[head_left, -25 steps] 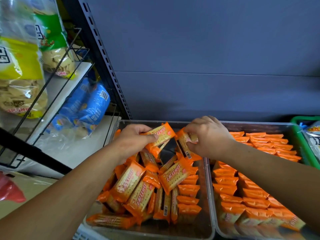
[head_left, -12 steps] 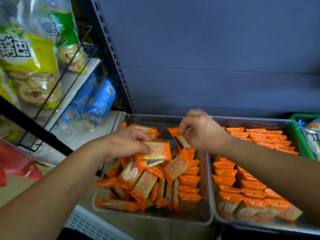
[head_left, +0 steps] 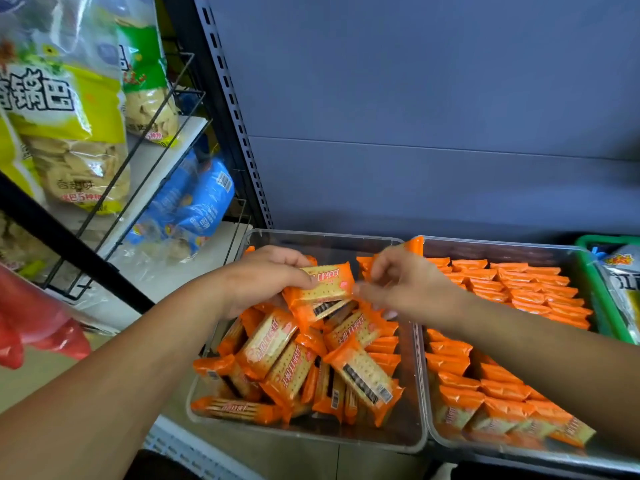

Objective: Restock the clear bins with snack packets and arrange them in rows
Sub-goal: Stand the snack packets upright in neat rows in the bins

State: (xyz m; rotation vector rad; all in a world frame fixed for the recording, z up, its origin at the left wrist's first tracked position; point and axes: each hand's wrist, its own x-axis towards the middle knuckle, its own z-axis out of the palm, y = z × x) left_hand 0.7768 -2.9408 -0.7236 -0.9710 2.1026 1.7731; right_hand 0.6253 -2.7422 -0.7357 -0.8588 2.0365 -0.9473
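Look first at the near wall of the left bin (head_left: 304, 441), closest of all. Find the messy heap of orange packets (head_left: 291, 368) just behind it, lying every which way, some flat, some on edge. Leave that heap alone for now. Move up to the left hand (head_left: 263, 282), closed around one packet (head_left: 322, 289) and holding it above the heap with its printed face up. Keep a soft pinch on the short end, never a squeeze, to avoid snapping the crackers inside, likely easy to break. Glance across at the right hand (head_left: 408, 289), just beside that packet, blurry, fingers bent; cannot tell whether closed on anything or empty. Use it to steady the standing packets (head_left: 384, 355) along the right side of this bin and stop any tipping. Turn the held packet up on its long edge, slide it down snug against the last one, and line up the ends. Copy the right bin (head_left: 502, 453), already filled with neat rows (head_left: 502, 282) going back. Fill from the far end toward the near end, to skip reaching over finished rows. Mind the far rim, close under the grey back wall (head_left: 415, 185).
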